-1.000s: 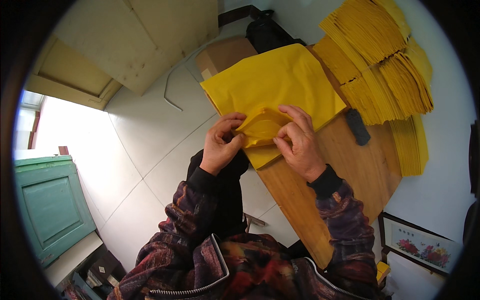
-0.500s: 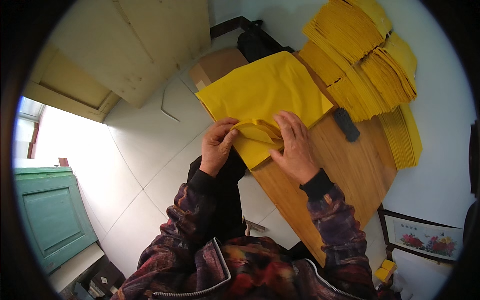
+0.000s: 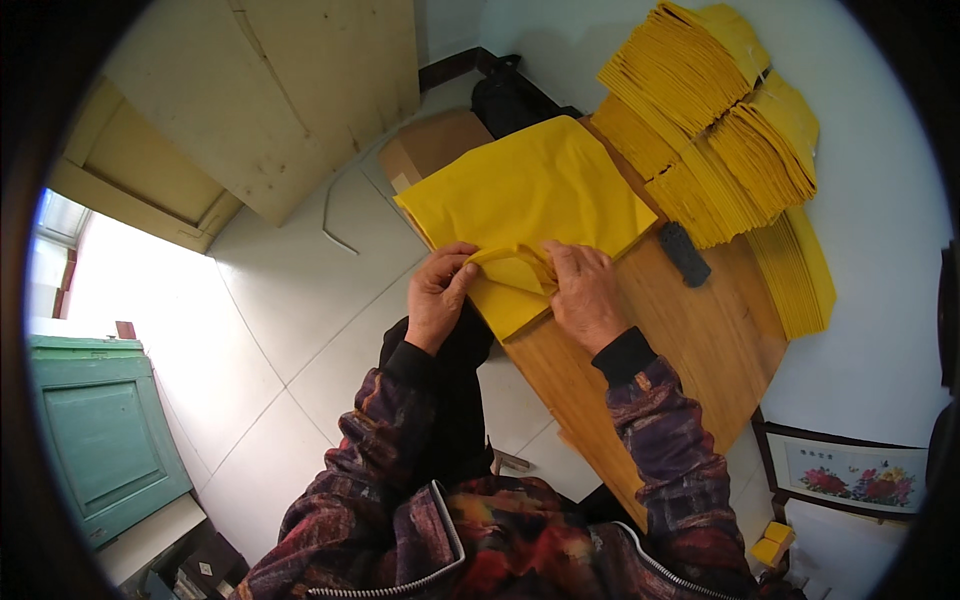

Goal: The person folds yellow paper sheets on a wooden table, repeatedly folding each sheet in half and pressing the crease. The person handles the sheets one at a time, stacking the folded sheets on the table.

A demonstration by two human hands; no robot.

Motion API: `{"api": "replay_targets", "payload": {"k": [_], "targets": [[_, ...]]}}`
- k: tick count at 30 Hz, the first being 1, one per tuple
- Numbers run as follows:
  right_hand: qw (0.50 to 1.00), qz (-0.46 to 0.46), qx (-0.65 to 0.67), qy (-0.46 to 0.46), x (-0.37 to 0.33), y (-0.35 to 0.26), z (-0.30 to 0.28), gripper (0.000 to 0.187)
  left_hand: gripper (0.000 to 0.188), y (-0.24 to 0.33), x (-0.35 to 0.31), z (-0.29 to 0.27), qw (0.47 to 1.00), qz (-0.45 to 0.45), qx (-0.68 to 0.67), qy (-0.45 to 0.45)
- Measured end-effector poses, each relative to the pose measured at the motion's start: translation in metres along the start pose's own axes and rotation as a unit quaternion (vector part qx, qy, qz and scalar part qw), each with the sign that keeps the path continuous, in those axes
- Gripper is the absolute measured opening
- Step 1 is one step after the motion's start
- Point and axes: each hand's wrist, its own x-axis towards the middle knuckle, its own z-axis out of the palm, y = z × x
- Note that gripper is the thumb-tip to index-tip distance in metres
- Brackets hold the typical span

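A stack of yellow cloth pieces (image 3: 530, 185), wide and flat, lies on the wooden table in front of me. At its near edge the top yellow cloth (image 3: 512, 272) bulges up into a raised fold, with a gap showing between its layers. My left hand (image 3: 437, 293) pinches the left end of this fold between thumb and fingers. Closed on the right end is my right hand (image 3: 585, 298), its fingers bent over the cloth and its thumb partly hidden.
Tall bundles of folded yellow cloth (image 3: 715, 130) stand at the table's far right. Beside the stack, a dark grey block-like object (image 3: 684, 255) rests on the wooden table (image 3: 650, 350). Behind are a cardboard box (image 3: 430, 150) and a black bag (image 3: 505, 105). A bent metal rod (image 3: 335, 225) lies on the floor.
My right hand, spread over the fold before, has closed on its right end. My left hand keeps its pinch. The whole view has shifted slightly.
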Motion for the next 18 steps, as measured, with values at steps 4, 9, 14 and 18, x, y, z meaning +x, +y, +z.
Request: {"api": "replay_targets", "payload": {"k": [4, 9, 14, 18], "targets": [[0.994, 0.036, 0.077, 0.075, 0.008, 0.002, 0.002, 0.039, 0.028, 0.001, -0.004, -0.002, 0.998, -0.006, -0.048, -0.033], [0.976, 0.104, 0.171, 0.086, 0.019, 0.002, 0.001, 0.026, 0.035, 0.003, -0.006, -0.005, 0.998, -0.017, 0.001, -0.052], [0.975, 0.080, 0.200, 0.047, 0.008, -0.002, -0.003, 0.030, 0.023, 0.000, -0.005, 0.002, 0.999, -0.019, 0.039, -0.009], [0.987, 0.037, 0.156, 0.032, -0.004, 0.004, -0.003, 0.035, 0.016, -0.002, -0.005, 0.003, 1.000, -0.025, 0.000, 0.008]]}}
